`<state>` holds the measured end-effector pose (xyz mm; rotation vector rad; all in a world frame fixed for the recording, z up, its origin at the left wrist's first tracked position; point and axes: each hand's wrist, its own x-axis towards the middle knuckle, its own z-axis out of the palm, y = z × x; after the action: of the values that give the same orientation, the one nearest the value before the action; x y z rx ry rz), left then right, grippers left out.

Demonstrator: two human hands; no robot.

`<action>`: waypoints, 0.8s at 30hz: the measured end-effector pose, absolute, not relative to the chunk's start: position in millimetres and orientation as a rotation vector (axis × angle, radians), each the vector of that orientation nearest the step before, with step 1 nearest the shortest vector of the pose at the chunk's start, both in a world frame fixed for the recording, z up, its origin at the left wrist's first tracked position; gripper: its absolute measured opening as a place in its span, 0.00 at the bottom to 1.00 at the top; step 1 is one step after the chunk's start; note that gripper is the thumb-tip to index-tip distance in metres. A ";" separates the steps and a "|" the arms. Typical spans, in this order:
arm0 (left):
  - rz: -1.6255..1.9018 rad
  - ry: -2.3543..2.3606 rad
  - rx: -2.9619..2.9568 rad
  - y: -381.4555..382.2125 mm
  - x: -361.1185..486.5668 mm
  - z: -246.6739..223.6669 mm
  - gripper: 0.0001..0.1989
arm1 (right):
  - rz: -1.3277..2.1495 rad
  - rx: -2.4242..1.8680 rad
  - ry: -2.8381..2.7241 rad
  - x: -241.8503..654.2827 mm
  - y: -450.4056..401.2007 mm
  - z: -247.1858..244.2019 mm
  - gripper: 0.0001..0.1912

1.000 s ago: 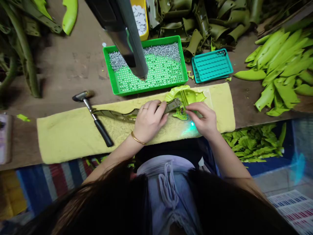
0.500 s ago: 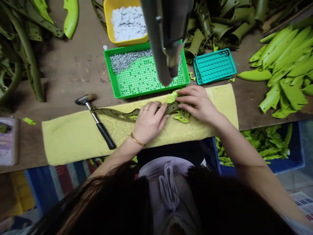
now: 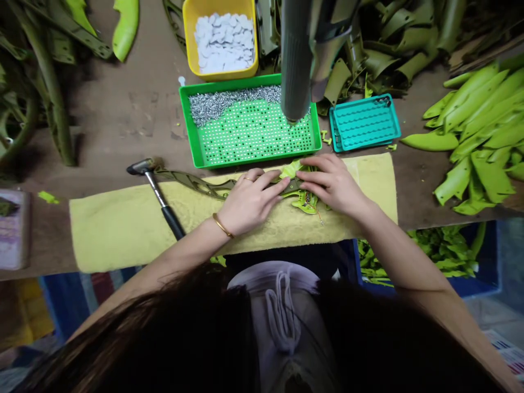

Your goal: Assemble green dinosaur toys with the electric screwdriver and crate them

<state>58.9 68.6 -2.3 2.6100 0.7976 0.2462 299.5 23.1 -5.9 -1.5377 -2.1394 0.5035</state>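
A long olive-green plastic part [image 3: 196, 182] lies across the yellow cloth [image 3: 118, 229], its right end under my hands. My left hand [image 3: 251, 202] presses on this part with its fingers close together. At the right end, my right hand [image 3: 333, 183] has its fingertips on the part and on a bright green piece [image 3: 291, 169]. Just below them a lime-green piece [image 3: 305, 203] shows small wires and metal bits. To the left, a hammer [image 3: 158, 191] rests with its head beside the olive part's tip.
Behind the cloth are a green basket of screws [image 3: 254, 131], a yellow bin of white pieces [image 3: 225, 41] and a teal tray [image 3: 366, 123]. A dark tool [image 3: 297, 60] hangs above the basket. Lime parts [image 3: 483, 120] are piled right; a blue crate [image 3: 489, 262] stands below.
The view has shifted a little. My left hand's fingers reach slightly further right along the olive part, and more of the wired lime piece shows below my right hand.
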 end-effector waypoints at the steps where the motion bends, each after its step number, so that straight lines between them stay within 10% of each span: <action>1: 0.268 0.812 2.608 65.2 55.6 -4.5 0.20 | 0.485 -1.532 -2.145 299.4 22.4 -6.6 0.16; 8: 1.330 1.605 1.723 13.8 6.6 -16.0 0.12 | 0.412 -1.533 -2.038 299.7 14.5 -13.6 0.13; 13: 1.119 1.342 0.657 24.2 10.3 -7.4 0.19 | 0.414 -1.485 -2.027 301.4 12.7 -15.1 0.13; 24: 1.306 1.305 0.765 36.2 16.7 -13.0 0.19 | 0.434 -1.490 -2.037 300.3 15.1 -16.5 0.13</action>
<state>16.7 36.2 -13.0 0.7649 1.3055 1.3057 300.3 15.1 -16.5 -1.4905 -2.0365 0.4338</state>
